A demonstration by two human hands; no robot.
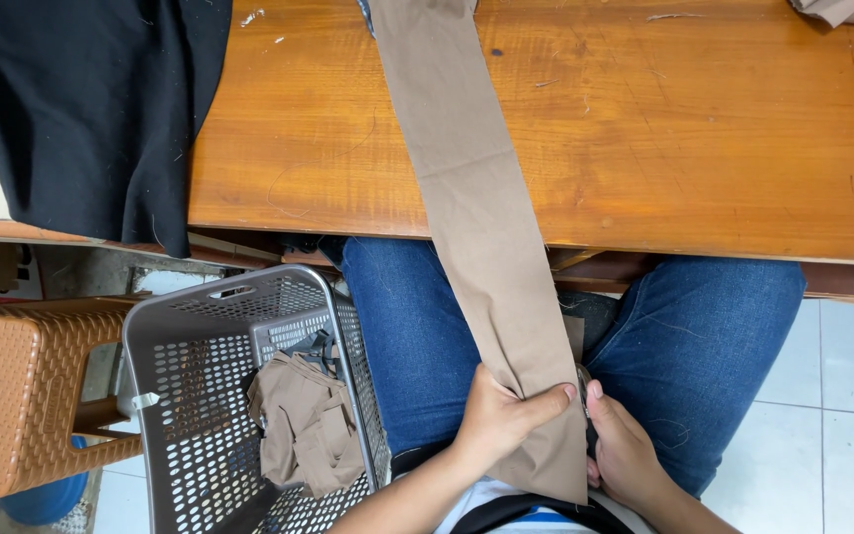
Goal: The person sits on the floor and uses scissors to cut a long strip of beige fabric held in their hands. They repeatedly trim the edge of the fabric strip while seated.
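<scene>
Tan fabric strip (481, 218) is running from the wooden worktop (704, 129) down over the person's lap in blue jeans (704, 326). Left hand (501, 420) is pinching its lower end, thumb pressed across the cloth; right hand (625, 450) is closing its grip on the strip's right edge. Just left of the knees, a grey perforated basket (200, 396) is holding folded tan pieces (303, 425). Black cloth (91, 99) is hanging over the worktop's left corner, beside a brown woven stool (22, 386).

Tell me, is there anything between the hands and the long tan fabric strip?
No. The left hand grips the fabric strip directly, thumb on top. The right hand touches its right edge. Nothing visible lies between.
</scene>
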